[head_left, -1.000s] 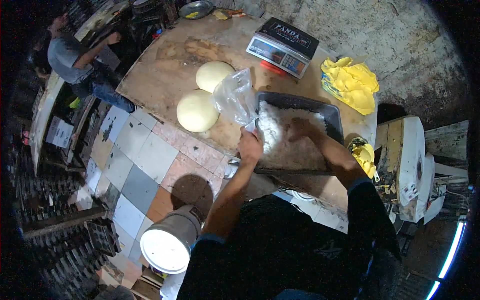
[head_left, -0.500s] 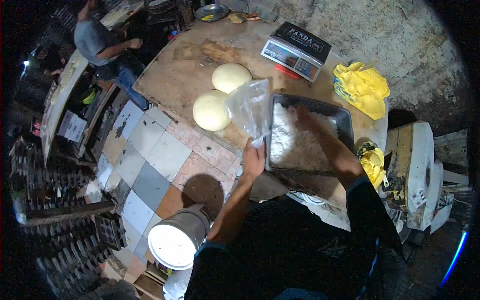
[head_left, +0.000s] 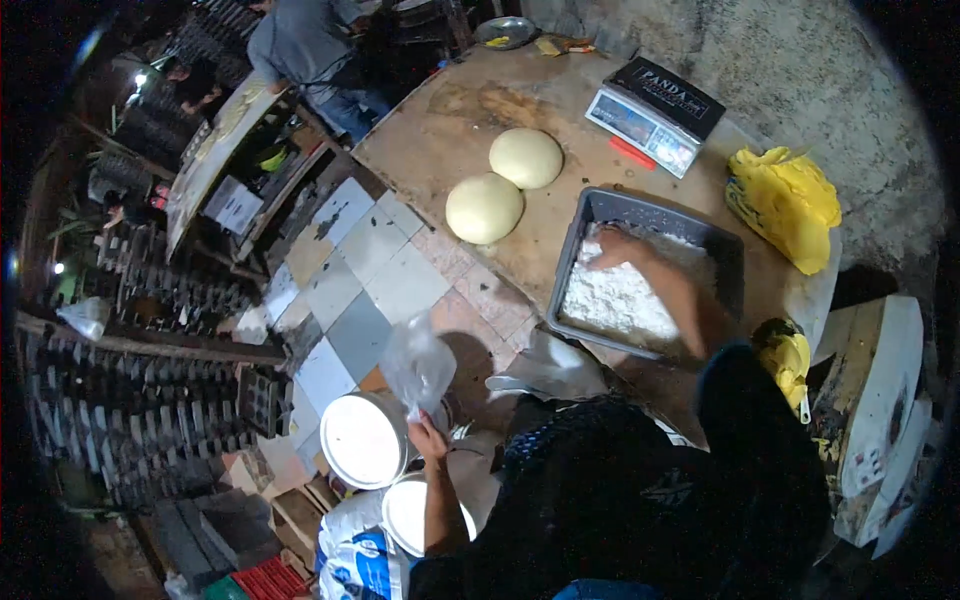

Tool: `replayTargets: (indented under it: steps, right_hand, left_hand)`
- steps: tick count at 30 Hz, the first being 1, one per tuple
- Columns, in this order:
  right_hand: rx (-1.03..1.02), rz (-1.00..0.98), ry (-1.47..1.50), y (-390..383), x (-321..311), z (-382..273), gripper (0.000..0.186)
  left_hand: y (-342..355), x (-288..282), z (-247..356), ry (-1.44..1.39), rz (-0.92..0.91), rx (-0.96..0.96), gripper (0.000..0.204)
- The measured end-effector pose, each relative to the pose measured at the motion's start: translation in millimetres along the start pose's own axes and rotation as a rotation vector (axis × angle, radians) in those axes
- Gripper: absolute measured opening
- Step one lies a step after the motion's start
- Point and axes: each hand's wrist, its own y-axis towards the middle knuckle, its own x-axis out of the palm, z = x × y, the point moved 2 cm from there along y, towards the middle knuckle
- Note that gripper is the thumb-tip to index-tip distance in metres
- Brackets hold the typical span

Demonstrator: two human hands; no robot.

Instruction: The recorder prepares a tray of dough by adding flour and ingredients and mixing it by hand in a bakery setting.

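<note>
My left hand [head_left: 428,436] is closed round the gathered end of a clear plastic bag [head_left: 418,362], which puffs up above it. Hand and bag are away from the table, just over a white-lidded bucket [head_left: 364,440]. Inside a grey rectangular tub [head_left: 735,270] lies loose white flour [head_left: 622,303]. My right hand [head_left: 612,248] reaches down to that flour near the tub's far left side; its fingertips are partly buried and hard to make out. Two smooth pale dough balls [head_left: 484,208] [head_left: 526,158] rest touching each other on the table, left of the tub.
A scale [head_left: 655,115] stands behind the tub on the wooden table [head_left: 420,120]. Yellow fat on a wrapper [head_left: 785,205] lies at right, with a yellow-filled container [head_left: 783,360] nearer. A second white-lidded bucket [head_left: 410,515] is below. A person [head_left: 310,50] works at the far left table.
My left hand has carried the plastic bag from beside the tub down and left to the buckets. My right hand stays in the tub. The view has turned, bringing more of the left side in.
</note>
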Motion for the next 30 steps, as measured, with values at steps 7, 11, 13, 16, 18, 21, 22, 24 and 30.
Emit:
replayTargets:
  steps: [7,11,13,16,18,21,22,24,30]
  right_hand:
    - [-0.192,-0.089,0.090,-4,-29,20,0.088]
    - [-0.193,0.146,-0.009,-3,11,11,0.117]
    - [-0.194,-0.224,-0.055,-5,-14,-40,0.122]
    - [-0.072,-0.310,-0.194,-24,-27,-5,0.095]
    - [-0.286,-0.081,-0.145,-31,-15,5,0.080]
    - [-0.457,-0.070,0.138,-74,3,-41,0.075]
    - [-0.589,0.094,-0.080,-85,16,-44,0.070]
    - [-0.471,-0.085,-0.151,-106,11,-42,0.064]
    - [-0.363,0.226,0.035,-116,-12,-12,0.066]
  left_hand:
    - [-130,-12,-13,0.003,0.142,-0.353,0.049]
    - [-173,21,-21,-0.132,0.126,-0.355,0.050]
    - [-214,1,-69,0.076,0.338,-0.257,0.045]
    - [-226,-5,-67,0.010,0.173,-0.439,0.034]
    - [-225,-6,-42,0.054,0.162,-0.572,0.036]
    - [-239,11,-53,0.048,0.081,-0.605,0.039]
    - [-241,15,-51,0.061,0.075,-0.588,0.040]
    - [-245,19,-55,0.064,0.089,-0.581,0.041]
    - [-251,37,-54,0.006,0.049,-0.532,0.043]
